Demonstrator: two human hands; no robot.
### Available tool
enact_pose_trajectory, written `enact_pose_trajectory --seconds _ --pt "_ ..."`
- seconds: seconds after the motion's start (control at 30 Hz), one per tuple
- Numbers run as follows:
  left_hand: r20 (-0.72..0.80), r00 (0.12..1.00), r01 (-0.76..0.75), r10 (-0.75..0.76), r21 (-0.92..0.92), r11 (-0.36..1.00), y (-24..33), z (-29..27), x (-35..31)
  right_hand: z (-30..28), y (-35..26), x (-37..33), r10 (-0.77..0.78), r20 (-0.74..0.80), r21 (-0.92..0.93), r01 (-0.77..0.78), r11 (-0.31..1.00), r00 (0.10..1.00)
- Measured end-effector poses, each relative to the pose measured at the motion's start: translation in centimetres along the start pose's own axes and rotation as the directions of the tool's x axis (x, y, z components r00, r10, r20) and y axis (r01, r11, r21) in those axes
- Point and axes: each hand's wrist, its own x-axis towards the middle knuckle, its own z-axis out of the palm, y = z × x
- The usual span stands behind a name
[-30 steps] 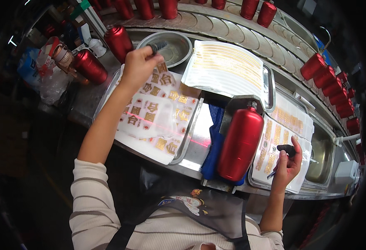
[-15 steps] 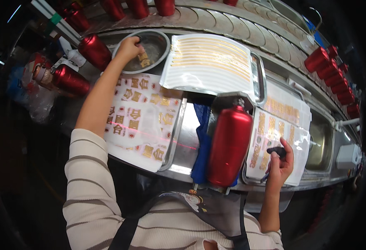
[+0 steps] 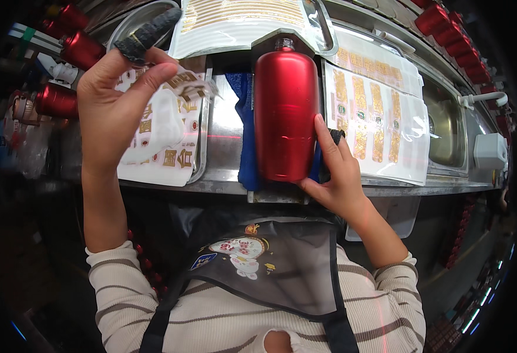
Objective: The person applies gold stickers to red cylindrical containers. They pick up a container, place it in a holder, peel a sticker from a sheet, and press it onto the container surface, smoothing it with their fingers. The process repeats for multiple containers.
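A glossy red bottle [image 3: 287,117] lies in front of me on a dark rest, its threaded neck pointing away. My right hand [image 3: 342,179] grips its lower right side, the thumb at the base edge and the index finger along the wall; the other fingers are partly hidden. My left hand [image 3: 117,100] is raised over the left sheets, pinching a thin gold-lettered decal [image 3: 194,83] that sticks out past the thumb. The index finger wears a black finger sleeve [image 3: 147,36]. Below the hand lie sheets of gold-character decals [image 3: 179,157], partly covered by white backing.
Behind the left hand stands a metal bowl [image 3: 130,25]. Striped gold decal sheets [image 3: 241,29] lie at the back, more decal sheets [image 3: 367,117] at the right. A blue cloth [image 3: 247,135] is beside the bottle. Farther right is a sink [image 3: 449,132]; red bottles [image 3: 455,38] line the sides.
My left hand has left the bowl with the decal and come up toward me. My right hand has moved left from above the right sheets onto the bottle. The view has shifted.
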Motion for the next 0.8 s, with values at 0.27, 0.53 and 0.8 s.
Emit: enact_pose_trajectory --seconds 0.27,0.53,0.8 --pt "0.119 0.981 -0.143 0.151 -0.071 0.987 4.5 2.2 -1.3 0.6 0.1 0.5 -0.032 -0.113 -0.02 0.03 0.999 0.993" --pt "0.147 0.969 -0.195 0.2 -0.044 0.98 4.6 2.3 -1.2 0.3 0.4 0.1 0.013 -0.07 -0.011 -0.014 1.0 0.997" --pt "0.0 0.999 0.035 -0.035 0.076 0.996 1.9 0.5 1.0 0.3 0.3 0.1 0.037 -0.068 0.036 -0.034 0.999 0.997"
